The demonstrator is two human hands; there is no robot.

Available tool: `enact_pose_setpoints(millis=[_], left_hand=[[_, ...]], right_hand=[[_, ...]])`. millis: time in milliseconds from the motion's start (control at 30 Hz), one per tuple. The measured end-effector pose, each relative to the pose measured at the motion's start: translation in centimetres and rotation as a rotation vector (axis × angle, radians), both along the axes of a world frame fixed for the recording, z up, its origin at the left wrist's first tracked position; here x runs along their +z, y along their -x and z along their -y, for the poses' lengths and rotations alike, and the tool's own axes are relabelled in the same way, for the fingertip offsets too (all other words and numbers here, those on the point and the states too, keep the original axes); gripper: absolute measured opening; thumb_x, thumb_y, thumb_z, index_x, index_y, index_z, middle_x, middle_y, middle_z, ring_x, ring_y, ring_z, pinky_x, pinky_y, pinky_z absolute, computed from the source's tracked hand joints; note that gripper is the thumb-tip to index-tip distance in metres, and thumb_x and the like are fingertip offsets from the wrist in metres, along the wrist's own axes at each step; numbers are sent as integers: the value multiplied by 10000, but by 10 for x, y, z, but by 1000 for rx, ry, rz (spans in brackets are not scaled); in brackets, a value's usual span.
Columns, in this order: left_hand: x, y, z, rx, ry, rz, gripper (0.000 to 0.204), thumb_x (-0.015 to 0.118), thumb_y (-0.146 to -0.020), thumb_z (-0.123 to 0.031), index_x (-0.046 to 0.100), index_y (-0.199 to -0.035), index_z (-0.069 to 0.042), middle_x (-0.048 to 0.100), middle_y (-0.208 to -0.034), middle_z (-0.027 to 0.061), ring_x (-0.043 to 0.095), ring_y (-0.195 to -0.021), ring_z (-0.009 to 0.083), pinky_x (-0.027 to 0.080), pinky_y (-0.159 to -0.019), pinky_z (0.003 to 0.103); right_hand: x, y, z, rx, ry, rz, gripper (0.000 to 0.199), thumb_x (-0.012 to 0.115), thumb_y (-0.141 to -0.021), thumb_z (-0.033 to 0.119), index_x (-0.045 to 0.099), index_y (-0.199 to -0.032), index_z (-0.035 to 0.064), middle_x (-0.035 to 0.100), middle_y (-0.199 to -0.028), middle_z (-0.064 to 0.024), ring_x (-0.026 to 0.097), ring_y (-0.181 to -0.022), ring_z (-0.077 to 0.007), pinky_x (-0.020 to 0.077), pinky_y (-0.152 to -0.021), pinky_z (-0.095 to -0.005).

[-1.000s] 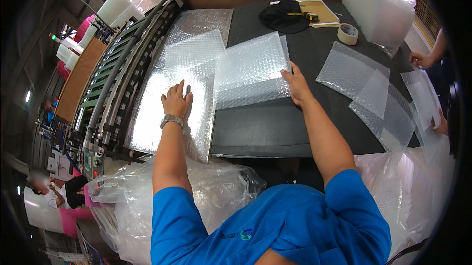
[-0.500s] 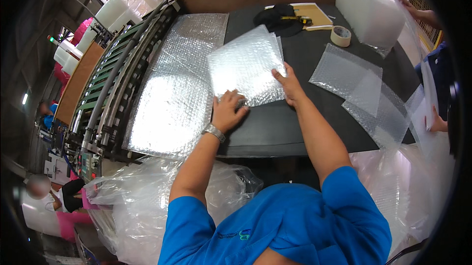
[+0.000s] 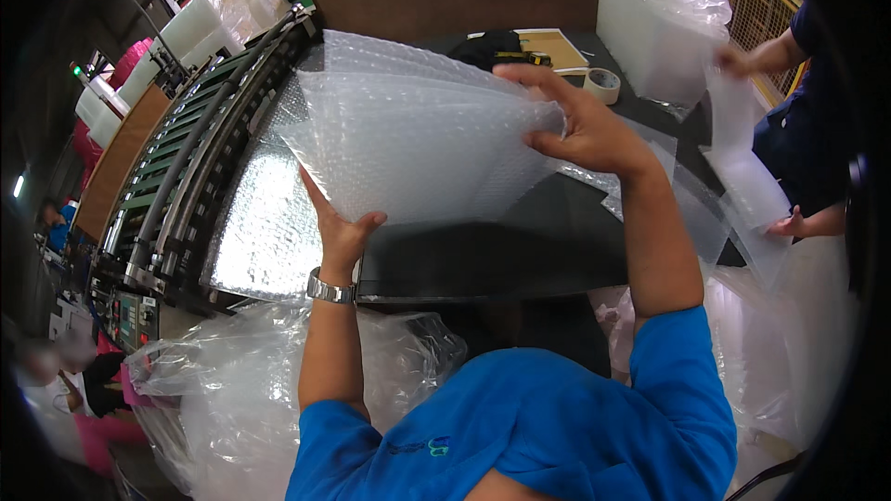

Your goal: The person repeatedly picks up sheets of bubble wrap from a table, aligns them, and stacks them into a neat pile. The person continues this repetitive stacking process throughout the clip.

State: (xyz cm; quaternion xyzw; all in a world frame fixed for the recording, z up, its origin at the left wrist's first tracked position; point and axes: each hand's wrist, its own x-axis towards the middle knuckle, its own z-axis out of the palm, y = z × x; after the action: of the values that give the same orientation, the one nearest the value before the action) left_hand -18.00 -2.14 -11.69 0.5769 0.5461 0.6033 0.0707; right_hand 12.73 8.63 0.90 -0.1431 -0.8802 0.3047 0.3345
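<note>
Clear bubble-wrap sheets [image 3: 408,153] pinched at right edge by right hand [image 3: 589,125], thumb and fingers closed, presumably so layers fan without slipping apart. Left hand [image 3: 342,234] spread, thumb wide, at lower left edge, seemingly steadying loose ends, not clamping. Sheets raised above black tabletop [image 3: 483,264]. Shiny bubble sheet [image 3: 252,232] lies flat beside roller machine [image 3: 212,134]. Tape roll [image 3: 601,86] sits farther back, perhaps kept aside from hands.

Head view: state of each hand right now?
Left hand: open, thumb spread from fingers at the lower-left edge of the clear, flat bubble-wrap sheets; contact can't be told.
Right hand: closed, holding the fanned sheets' right end.
</note>
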Motion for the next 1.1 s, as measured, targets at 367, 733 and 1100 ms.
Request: enact_pose_setpoints(millis=[367,733,1100], left_hand=[[-32,-44,1,-295,221,384,533,722,-649,-114,463,-1096,20,544,-1031,109,514,-954,198,411,-835,318],[-39,-48,-4,-257,68,412,823,757,-608,-154,252,-1238,4,452,-1116,144,464,-1017,232,386,-880,344],[-73,-53,3,-283,131,406,722,766,-652,-235,340,-1182,7,484,-1099,129,484,-998,208,410,-840,325]], right_hand=[[-52,-6,-4,47,522,-431,743,713,-661,131,330,-1297,105,478,-1137,-99,464,-1059,-203,390,-880,-305],[-129,-7,0,-96,810,-343,367,694,-713,93,550,-1047,46,568,-1011,-38,516,-965,-150,415,-838,-288],[-135,-4,3,-125,833,-394,486,704,-717,153,489,-1141,52,552,-1055,-48,494,-1005,-153,379,-884,-290]])
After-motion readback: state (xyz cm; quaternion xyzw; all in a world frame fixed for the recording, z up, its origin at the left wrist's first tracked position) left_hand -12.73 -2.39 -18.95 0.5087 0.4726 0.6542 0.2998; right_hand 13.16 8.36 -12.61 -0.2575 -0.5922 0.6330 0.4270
